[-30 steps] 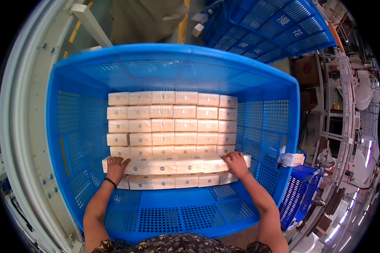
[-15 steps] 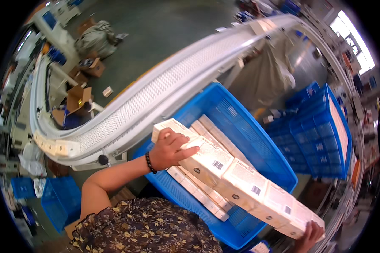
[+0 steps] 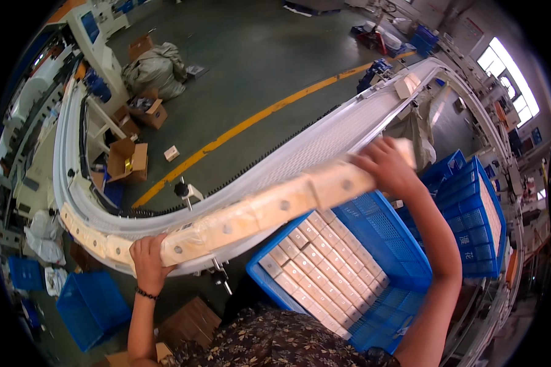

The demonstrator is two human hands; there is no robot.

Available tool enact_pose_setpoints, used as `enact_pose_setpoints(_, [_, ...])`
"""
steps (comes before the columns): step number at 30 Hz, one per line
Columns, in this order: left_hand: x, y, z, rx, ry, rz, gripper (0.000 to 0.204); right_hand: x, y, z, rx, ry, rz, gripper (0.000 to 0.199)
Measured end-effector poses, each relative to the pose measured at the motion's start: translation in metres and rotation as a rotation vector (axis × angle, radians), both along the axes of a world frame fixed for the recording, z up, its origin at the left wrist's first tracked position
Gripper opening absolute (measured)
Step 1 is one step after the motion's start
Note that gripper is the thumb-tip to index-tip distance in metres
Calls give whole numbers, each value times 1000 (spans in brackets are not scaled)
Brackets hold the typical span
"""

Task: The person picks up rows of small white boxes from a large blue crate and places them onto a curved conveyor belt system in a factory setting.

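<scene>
Nearest, a blue crate (image 3: 404,257) sits below the arms, packed with rows of pale cartons. Above it, a long row of small cream boxes (image 3: 269,211) is pinched endwise between both hands: the left hand (image 3: 148,260) presses flat on one end, the right hand (image 3: 387,165) curls over the other, though blur softens its fingers. Beyond curves the white conveyor (image 3: 324,137).

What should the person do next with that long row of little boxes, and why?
Probably lower the row of boxes gently onto the white conveyor belt. The left hand and right hand squeeze it only from its two ends, it hangs just over the belt, and more boxes already ride there.
</scene>
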State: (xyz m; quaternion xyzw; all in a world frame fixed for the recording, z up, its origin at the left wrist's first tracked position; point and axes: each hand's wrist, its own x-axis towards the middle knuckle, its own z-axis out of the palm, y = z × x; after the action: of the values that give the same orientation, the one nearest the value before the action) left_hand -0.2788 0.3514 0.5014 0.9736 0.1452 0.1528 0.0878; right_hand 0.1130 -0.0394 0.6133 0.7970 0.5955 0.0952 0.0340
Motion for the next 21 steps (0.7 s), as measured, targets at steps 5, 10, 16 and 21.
enact_pose_setpoints(5, [-5, 44, -12, -19, 290, -1, 80, 55, 98, -74, -177, 63, 211, 60])
enact_pose_setpoints(10, [-16, 78, 26, -129, 572, -95, 87, 32, 91, -88, 10, 416, 155, 101])
enact_pose_setpoints(16, [41, -73, 63, -850, -176, -74, 75, -29, -50, -96, 173, 300, -117, 62])
enact_pose_setpoints(21, [117, -238, -22, -1067, 453, -694, 55, -143, -252, -226, 202, 471, -953, 54])
